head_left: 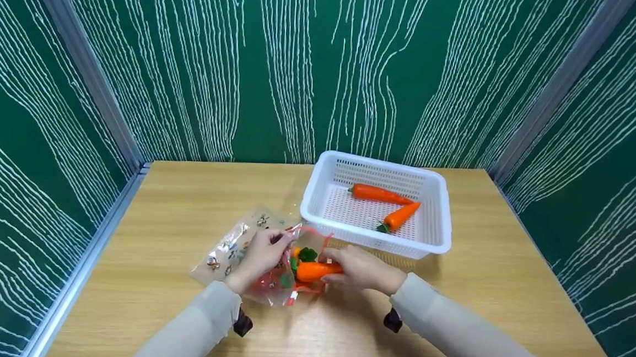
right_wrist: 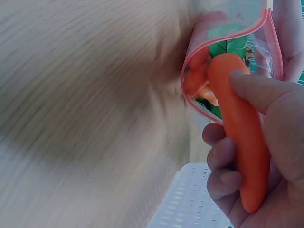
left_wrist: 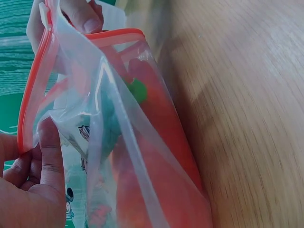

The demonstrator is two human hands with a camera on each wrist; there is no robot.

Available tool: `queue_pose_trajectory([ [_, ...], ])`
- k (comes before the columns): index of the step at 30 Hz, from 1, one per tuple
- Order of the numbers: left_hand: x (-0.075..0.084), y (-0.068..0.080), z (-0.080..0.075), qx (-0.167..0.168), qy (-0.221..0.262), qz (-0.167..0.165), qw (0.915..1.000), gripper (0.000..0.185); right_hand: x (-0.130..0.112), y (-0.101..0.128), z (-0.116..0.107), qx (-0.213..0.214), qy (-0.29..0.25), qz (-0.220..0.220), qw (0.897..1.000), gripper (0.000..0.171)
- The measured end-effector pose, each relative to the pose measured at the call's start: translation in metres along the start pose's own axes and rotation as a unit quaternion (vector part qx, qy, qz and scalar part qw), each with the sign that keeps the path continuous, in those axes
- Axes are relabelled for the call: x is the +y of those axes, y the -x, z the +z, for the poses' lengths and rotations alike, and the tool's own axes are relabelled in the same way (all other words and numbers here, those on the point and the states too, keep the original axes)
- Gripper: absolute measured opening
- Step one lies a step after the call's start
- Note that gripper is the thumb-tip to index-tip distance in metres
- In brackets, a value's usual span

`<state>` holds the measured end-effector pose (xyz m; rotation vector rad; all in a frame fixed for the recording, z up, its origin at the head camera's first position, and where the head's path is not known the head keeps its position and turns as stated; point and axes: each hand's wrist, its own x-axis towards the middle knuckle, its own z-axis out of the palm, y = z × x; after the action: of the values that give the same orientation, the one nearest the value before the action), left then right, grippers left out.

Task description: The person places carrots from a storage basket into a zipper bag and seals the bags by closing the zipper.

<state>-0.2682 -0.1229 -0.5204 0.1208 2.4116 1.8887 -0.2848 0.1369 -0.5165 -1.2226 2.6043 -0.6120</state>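
My left hand (head_left: 262, 253) pinches the rim of a clear zip bag (head_left: 236, 251) with a red zip edge and small printed figures. The bag lies on the table with its mouth held open toward the right. Inside it, orange carrots (left_wrist: 142, 185) and green leafy tops show through the film. My right hand (head_left: 359, 267) grips an orange carrot (right_wrist: 242, 128) by its narrow end. The carrot's thick, leafy end is at the bag's mouth. How far it reaches inside is hard to tell.
Behind my right hand stands a white perforated basket (head_left: 442, 219). In it lie a red-orange carrot (head_left: 375, 193) and another carrot (head_left: 404, 216) with a green top. Green walls with white lines (head_left: 358, 65) border the wooden table (head_left: 184, 192) at the back and sides.
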Motion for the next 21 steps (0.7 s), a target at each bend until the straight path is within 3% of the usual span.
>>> queue_pose_trajectory([
  [6,-0.0004,-0.0007,0.0018,0.005,0.011,0.004,0.9999,0.025,-0.0034,-0.0037,0.0029,0.018,0.000,-0.005,1.000,0.030],
  [14,0.0008,0.0013,0.0013,-0.002,0.028,-0.008,0.9996,0.024,-0.0042,-0.0023,0.0019,0.011,-0.037,-0.008,0.999,0.044],
  [21,0.0008,0.0004,0.0005,-0.001,0.009,-0.001,1.0000,0.026,-0.0065,0.0012,-0.0037,0.043,-0.054,-0.009,0.998,0.036],
])
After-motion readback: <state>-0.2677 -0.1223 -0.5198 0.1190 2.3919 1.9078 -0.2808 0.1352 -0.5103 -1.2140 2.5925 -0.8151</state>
